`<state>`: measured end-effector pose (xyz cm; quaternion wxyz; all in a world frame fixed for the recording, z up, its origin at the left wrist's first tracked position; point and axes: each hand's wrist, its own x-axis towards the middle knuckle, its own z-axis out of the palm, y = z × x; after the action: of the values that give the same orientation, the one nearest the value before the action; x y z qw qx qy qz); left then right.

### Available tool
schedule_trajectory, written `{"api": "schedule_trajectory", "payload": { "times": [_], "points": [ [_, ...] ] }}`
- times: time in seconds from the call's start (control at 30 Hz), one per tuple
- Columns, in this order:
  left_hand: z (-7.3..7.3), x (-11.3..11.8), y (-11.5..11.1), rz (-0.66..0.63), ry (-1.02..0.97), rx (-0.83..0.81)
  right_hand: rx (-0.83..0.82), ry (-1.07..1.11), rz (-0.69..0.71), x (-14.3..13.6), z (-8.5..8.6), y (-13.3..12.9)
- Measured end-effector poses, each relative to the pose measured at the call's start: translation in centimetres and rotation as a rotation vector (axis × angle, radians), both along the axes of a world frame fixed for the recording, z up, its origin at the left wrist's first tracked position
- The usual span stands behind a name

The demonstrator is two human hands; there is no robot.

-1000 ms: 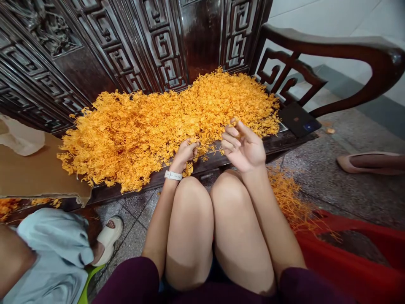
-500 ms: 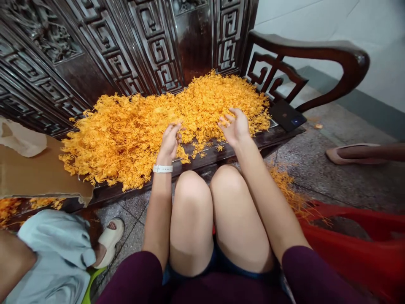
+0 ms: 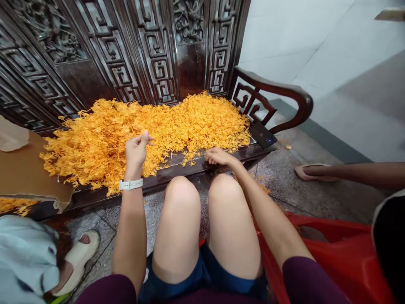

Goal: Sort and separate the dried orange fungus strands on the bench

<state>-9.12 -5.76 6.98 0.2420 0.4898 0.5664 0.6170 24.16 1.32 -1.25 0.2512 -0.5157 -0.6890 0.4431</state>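
Observation:
A long heap of bright orange, frilly sprigs (image 3: 196, 126), perhaps artificial flowers, covers much of the dark wooden bench seat (image 3: 158, 177). My left hand (image 3: 136, 152), with a white watch band (image 3: 130, 184) on its wrist, is over the front of the heap's left half. Its thumb and fingers are drawn together; whatever may be between them is too small to make out. At the seat's front edge, beside a few loose sprigs (image 3: 189, 158), my right hand (image 3: 218, 156) has its fingers curled in. Its palm is hidden.
A cardboard box (image 3: 31, 169) stands at the left, near a person in light blue clothing (image 3: 25, 253). A dark flat device (image 3: 262, 134) lies by the carved armrest (image 3: 284, 93). Another person's foot (image 3: 316, 172) is on the floor at right. Red plastic (image 3: 341, 249) is beside my right leg.
My right hand has come down from over the heap to the seat's front edge, its spread fingers now curled. My left hand has its fingers drawn together. The view has shifted to the right.

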Motion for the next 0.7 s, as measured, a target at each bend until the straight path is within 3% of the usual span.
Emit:
{"api": "schedule_trajectory", "payload": {
  "times": [0.1, 0.23, 0.3, 0.4, 0.53, 0.7],
  "points": [
    [-0.1, 1.9, 1.1, -0.050, -0.036, 0.027, 0.107, -0.107, 0.073, -0.8, 1.6, 0.9],
    [1.2, 4.0, 3.2, -0.214, -0.031, -0.020, 0.311, -0.201, 0.096, -1.1, 6.9, 4.2],
    [1.9, 4.7, 4.5, -0.283, -0.050, -0.073, 0.307, -0.150, 0.133, -1.4, 9.6, 5.6],
    [2.6, 6.3, 6.8, -0.383, -0.123, -0.101, 0.233, 0.113, 0.152, -2.5, 12.3, 6.3],
    [3.3, 9.4, 9.3, -0.513, -0.139, -0.203, 0.114, 0.378, 0.122, -4.6, 13.6, 5.7],
    [4.4, 11.3, 11.1, -0.747, 0.066, -0.231, 0.201, 0.473, -0.059, -4.8, 12.6, 6.3]
  ]
}}
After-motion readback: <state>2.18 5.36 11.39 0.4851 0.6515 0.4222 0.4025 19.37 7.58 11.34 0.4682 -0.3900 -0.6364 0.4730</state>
